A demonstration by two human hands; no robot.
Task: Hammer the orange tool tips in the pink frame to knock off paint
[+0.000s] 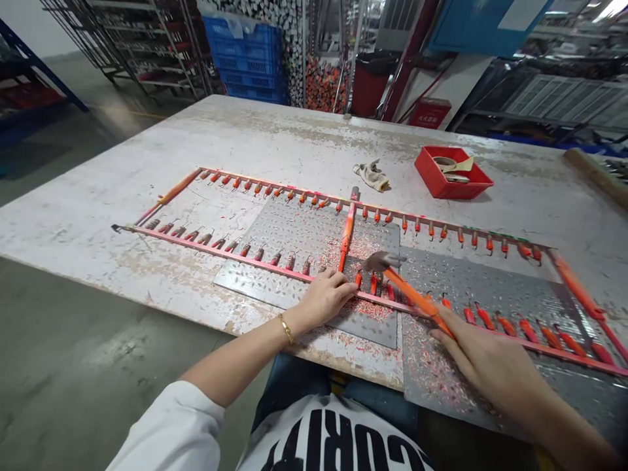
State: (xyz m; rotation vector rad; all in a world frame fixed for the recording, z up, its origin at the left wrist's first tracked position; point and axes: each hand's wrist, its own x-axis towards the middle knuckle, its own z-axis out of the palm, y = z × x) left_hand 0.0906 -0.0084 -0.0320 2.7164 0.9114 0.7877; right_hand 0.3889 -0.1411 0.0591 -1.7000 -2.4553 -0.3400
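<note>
A long orange-painted metal frame with rows of hooks lies across the worn white table, resting on grey metal plates. My left hand is closed on the frame's near rail beside the middle crossbar. My right hand grips the orange handle of a hammer. The hammer's steel head hovers just above the near rail, close to the hooks right of my left hand. Paint flakes litter the plates around the hammer head.
A red tray with tape rolls and a crumpled glove lie at the far side of the table. Blue crates, wire racks and a red bin stand behind. Concrete floor lies to the left.
</note>
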